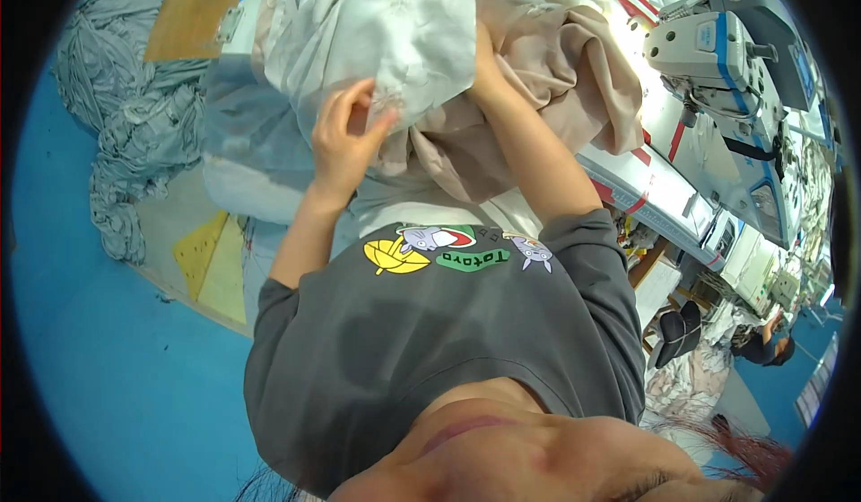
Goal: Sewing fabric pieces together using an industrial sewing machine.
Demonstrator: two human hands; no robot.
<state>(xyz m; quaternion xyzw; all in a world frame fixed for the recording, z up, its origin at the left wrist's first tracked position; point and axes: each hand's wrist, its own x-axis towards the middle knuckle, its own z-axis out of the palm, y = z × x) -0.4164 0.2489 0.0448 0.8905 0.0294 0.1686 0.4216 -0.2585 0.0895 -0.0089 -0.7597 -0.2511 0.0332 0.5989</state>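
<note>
A pale, white-grey cloth (395, 27) with a faint pattern lies spread in front of me. At its near edge is my left hand (341, 134), its fingers curved and the thumb apart from them, touching the cloth. My right hand (484, 64) reaches in beside the cloth's right edge. Its fingers are hidden behind the pale cloth, so I cannot see what they hold. A beige-pink cloth (556, 81) is bunched up to the right and partly under the pale one, around my right wrist.
A white industrial sewing machine (704, 49) stands on a table at the right. Heaped grey-green cloth (143, 134) hangs at the left beside a brown board (197, 9). A black stool seat (677, 333) and another person (762, 348) are farther right, over the blue floor (108, 341).
</note>
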